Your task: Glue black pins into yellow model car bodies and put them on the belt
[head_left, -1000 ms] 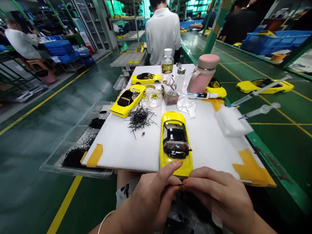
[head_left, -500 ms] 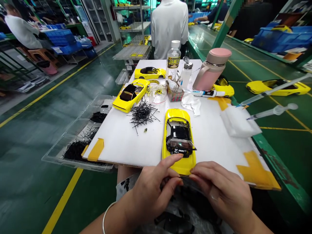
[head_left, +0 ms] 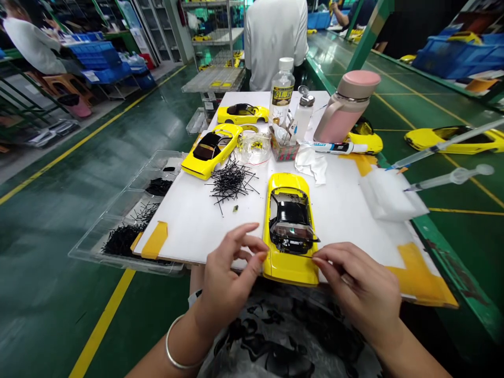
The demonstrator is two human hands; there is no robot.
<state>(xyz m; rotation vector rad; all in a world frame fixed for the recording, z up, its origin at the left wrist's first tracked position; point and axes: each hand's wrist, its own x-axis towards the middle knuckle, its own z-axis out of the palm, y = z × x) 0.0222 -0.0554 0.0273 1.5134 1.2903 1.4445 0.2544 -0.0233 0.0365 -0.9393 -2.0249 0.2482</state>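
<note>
A yellow model car (head_left: 290, 262) lies on the white board (head_left: 197, 220), nose toward me, its black cabin open on top. My left hand (head_left: 230, 275) is at the car's left flank, thumb and fingertips drawn together against its edge; I cannot see anything between them. My right hand (head_left: 356, 286) is at the car's right flank, thumb and forefinger pinching a thin black strip (head_left: 313, 258) that reaches to the cabin's rim. A heap of thin black strips (head_left: 230, 182) lies just beyond my left hand.
Two more yellow cars (head_left: 211, 149) (head_left: 242, 112), a clear bottle (head_left: 282, 89), a pink flask (head_left: 346, 105), a small box of tools (head_left: 284, 149) and a white foam pad (head_left: 389, 194) are on the board. A clear parts tray (head_left: 129, 220) sits at left. A person in white (head_left: 275, 37) stands beyond.
Both hands have moved up from my lap and apart, to either side of the car. The left hand has let go of the strip they pinched together.
</note>
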